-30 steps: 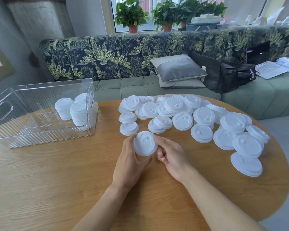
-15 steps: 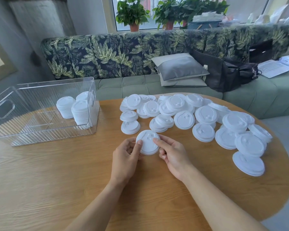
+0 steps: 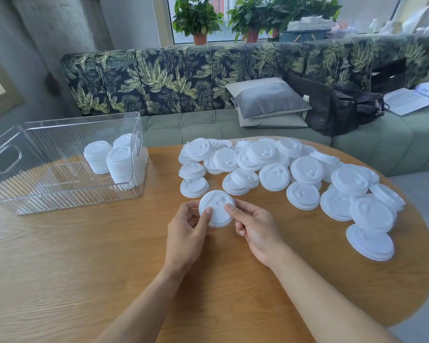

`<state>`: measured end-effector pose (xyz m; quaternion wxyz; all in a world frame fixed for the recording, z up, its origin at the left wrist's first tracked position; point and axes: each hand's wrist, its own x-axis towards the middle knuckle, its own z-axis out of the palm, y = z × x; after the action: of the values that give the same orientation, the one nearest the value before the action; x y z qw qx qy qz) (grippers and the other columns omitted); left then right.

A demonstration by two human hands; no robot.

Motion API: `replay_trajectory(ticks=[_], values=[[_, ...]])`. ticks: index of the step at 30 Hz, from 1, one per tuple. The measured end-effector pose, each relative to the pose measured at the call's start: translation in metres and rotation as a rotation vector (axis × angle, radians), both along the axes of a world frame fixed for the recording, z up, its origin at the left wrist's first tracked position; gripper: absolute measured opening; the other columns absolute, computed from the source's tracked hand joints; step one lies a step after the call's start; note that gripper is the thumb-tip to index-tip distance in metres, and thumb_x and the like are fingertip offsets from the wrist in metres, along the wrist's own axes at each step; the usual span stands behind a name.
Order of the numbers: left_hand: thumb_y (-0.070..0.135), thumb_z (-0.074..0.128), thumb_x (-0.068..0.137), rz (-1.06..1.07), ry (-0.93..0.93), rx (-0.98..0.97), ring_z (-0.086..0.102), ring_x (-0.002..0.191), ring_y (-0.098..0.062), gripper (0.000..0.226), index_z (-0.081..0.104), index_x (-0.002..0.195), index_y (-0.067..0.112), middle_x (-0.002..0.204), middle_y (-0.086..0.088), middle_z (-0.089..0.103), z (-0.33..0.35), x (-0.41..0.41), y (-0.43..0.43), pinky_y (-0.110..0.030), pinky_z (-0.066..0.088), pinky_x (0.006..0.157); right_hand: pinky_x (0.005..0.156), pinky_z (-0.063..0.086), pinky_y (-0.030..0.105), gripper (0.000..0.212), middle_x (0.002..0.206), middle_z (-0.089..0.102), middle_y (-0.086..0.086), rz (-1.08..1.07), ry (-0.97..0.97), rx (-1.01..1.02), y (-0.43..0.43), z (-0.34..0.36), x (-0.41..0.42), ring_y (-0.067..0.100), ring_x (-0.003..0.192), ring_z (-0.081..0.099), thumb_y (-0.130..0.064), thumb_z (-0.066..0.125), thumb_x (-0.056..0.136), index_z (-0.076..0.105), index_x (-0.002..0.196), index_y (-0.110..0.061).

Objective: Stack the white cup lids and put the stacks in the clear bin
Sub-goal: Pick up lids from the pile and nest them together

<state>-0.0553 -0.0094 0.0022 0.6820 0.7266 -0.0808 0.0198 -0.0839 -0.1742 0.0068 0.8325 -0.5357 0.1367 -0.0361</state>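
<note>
While both hands grip one lid [image 3: 217,209] | clear bin [image 3: 60,194]: three lid stacks [image 3: 120,164]

On the tabletop [image 3: 84,256], a bin [image 3: 35,194] at left holds lid stacks [image 3: 120,164]; loose lids [image 3: 305,174] spread at right, a sofa [image 3: 208,125] behind.

Small stack of white lids [image 3: 217,209] held just above the table, top face up and tilted slightly toward the camera, round, with a raised sip spout and embossed marks; dozens of loose lids [image 3: 282,169] spread across the far right of the table, overlapping, mostly face up; clear ribbed bin [image 3: 60,194] at the left with handle cutouts, open-topped; three upright lid stacks [image 3: 120,167] inside against its right wall.
</note>
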Motion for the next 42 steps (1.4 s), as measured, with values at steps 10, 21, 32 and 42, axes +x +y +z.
replay_trajectory(ticks=[10,21,32,42], values=[[0.028,0.068,0.101,0.137,0.061,-0.164,0.077,0.076,-0.019,0.022,0.06,0.119,0.019,0.098,-0.009,0.077,-0.002,0.016,0.015,-0.031,0.062,0.062,0.052,0.051,0.024,0.031,0.102,0.074,-0.007,-0.205,0.019,-0.298,0.017,-0.002,0.017,0.009,0.059,0.063,-0.036,0.084,0.085,0.073,0.113,-0.027],[0.03,0.062,0.104,0.305,-0.01,-0.087,0.076,0.075,-0.017,0.022,0.054,0.122,0.02,0.099,-0.01,0.072,-0.002,0.06,0.053,-0.034,0.062,0.059,0.099,0.039,0.016,0.046,0.129,0.06,-0.009,-0.223,-0.127,-1.015,0.061,-0.009,0.084,0.01,0.124,0.049,-0.032,0.077,0.089,0.06,0.131,-0.021],[0.03,0.062,0.104,0.379,0.003,-0.187,0.075,0.073,-0.02,0.01,0.056,0.111,0.031,0.094,-0.008,0.07,-0.002,0.053,0.05,-0.026,0.058,0.055,0.109,0.039,0.04,0.072,0.138,0.058,0.001,-0.172,0.046,-1.322,0.076,-0.003,0.104,0.025,0.13,0.047,-0.054,0.077,0.083,0.052,0.142,-0.022],[0.02,0.058,0.107,0.272,0.08,-0.258,0.075,0.074,-0.026,0.01,0.057,0.116,0.017,0.109,-0.013,0.066,0.0,0.033,0.043,-0.031,0.061,0.059,0.092,0.044,0.011,0.083,0.13,0.048,-0.005,-0.164,-0.006,-0.766,0.053,-0.001,0.046,0.004,0.11,0.053,-0.032,0.097,0.066,0.047,0.132,-0.029]])
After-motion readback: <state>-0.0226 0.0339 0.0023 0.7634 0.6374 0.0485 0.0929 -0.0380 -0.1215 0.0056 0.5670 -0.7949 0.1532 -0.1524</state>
